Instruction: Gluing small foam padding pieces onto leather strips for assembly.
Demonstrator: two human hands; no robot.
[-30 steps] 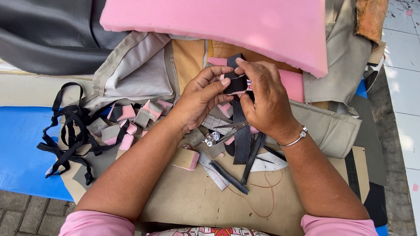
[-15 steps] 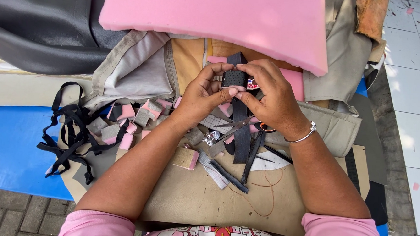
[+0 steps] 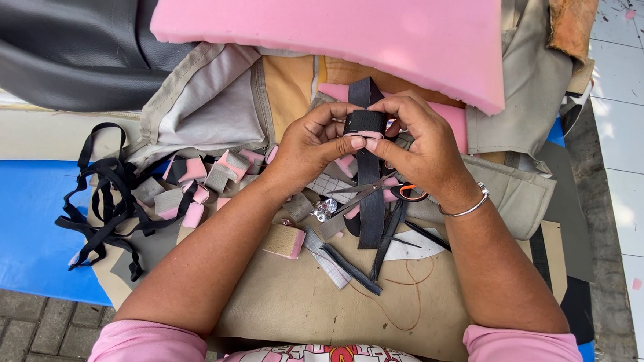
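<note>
Strap piece (image 3: 365, 122) between left hand (image 3: 311, 145) and right hand (image 3: 419, 146) — pinched, both thumbs beneath.

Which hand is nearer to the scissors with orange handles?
Right. The right hand is just above the scissors, its wrist beside the handles. The left hand is farther left, pinching the black strap.

Sunlit white floor tiles (image 3: 632, 146) at right, grey paving bricks (image 3: 13, 326) below, blue mat (image 3: 12, 216).

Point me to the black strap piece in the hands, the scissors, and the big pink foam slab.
black strap piece (image 3: 366, 122), head view, on its folded top between both thumbs.
scissors (image 3: 408, 192), head view, on the orange handle loop.
pink foam slab (image 3: 330, 20), head view, mid top face.
</note>
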